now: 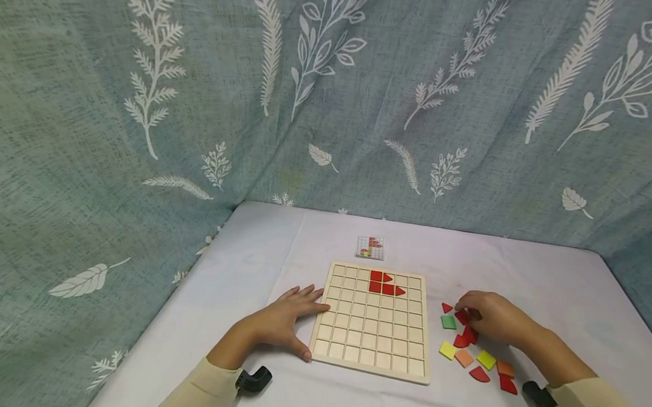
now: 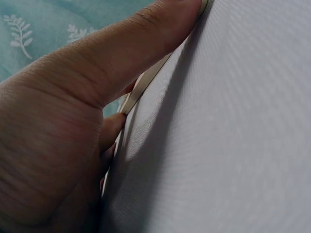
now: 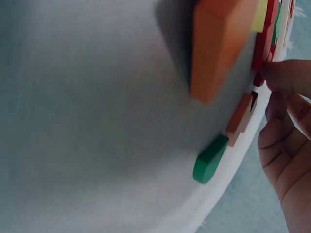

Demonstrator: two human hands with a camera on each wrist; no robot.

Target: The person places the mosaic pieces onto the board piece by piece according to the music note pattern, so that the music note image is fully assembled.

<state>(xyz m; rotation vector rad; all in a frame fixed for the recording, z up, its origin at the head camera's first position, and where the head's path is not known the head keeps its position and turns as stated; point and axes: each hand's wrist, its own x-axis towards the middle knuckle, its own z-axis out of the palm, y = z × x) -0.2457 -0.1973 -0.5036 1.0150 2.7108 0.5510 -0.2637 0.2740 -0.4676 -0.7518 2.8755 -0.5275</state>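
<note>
A wooden grid board [image 1: 373,371] lies flat on the white cloth, with several red squares [image 1: 376,275] and red triangles [image 1: 400,291] in its top two rows. My left hand [image 1: 285,322] is spread along the board's left edge, fingertips at the frame and thumb at the lower left corner. In the left wrist view the thumb [image 2: 141,39] lies along the board's side. Right of the board, my right hand [image 1: 493,317] reaches into loose pieces, its thumb and fingertips pinching a red piece [image 1: 462,317]. Other fingers curl behind it in the right wrist view.
Around the right hand lie a green square [image 1: 449,322], a small red triangle [image 1: 446,308], yellow squares [image 1: 486,359], orange pieces [image 1: 464,357] and red quarter-rounds [image 1: 479,374]. A pattern card [image 1: 370,247] lies behind the board. A leaf-printed curtain [image 1: 330,106] hangs behind the table.
</note>
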